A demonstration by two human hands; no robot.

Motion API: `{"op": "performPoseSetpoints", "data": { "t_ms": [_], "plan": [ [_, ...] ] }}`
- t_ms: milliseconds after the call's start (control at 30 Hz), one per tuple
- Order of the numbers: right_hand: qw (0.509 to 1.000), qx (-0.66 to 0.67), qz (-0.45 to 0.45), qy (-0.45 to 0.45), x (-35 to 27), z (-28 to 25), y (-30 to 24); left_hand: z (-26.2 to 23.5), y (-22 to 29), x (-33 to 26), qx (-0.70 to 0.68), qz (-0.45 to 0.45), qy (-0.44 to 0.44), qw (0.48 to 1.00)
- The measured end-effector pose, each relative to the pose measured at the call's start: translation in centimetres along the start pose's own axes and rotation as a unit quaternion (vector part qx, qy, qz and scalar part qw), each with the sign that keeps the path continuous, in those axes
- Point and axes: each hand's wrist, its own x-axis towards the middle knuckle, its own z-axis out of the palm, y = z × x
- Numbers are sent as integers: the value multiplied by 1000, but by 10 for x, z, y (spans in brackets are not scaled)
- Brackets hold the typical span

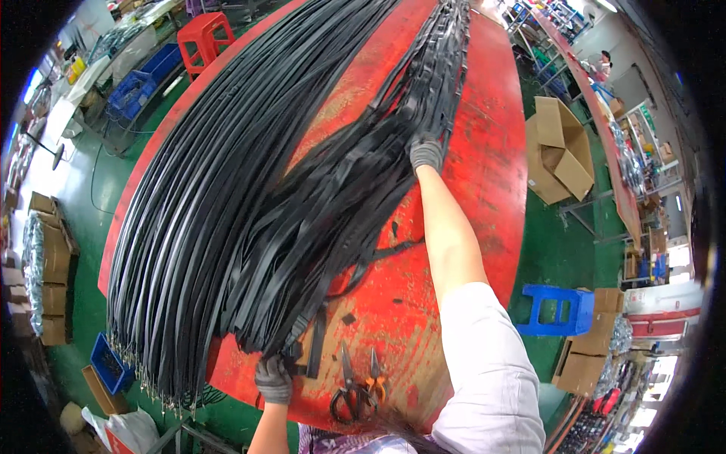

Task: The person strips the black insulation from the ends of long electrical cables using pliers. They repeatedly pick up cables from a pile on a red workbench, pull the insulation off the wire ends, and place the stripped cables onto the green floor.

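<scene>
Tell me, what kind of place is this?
Most likely a factory workshop: gloved hands, left and right, sort long black straps on a worn red worktable, with cardboard boxes and scissors nearby.

Bright, even overhead light. Soft sheen on the red table toward 1 o'clock; black straps glint faintly. Windows blow out at 9 and 4 o'clock. Heavy fisheye bending, black vignette at the corners. Rim detail soft.

L hand grip hidden by straps, strap far ends cut off
</scene>
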Motion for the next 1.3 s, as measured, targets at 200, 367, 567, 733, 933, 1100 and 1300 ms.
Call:
{"op": "performPoseSetpoints", "data": {
  "t_ms": [200,367,567,733,933,1100,1300],
  "plan": [
    [985,25,141,-92,26,40,-5,6,-4,-3,6,-4,-19,1000],
    [814,503,245,-157,54,54,49,9,0,3,3,8,-7,1000],
    [316,874,146,-338,27,-109,20,7,-3,-3,6,11,-3,1000],
    [426,841,3,-334,-10,-284,22,-2,5,-2,-13,18,-8,1000],
    [525,783,12,-334,-43,-381,51,-4,7,-9,-4,6,5,1000],
    [571,734,206,-305,-90,-346,64,8,-12,-12,30,26,35,999],
    [588,669,296,-344,-213,-266,170,-9,-1,-14,7,14,7,1000]
  ]
}}
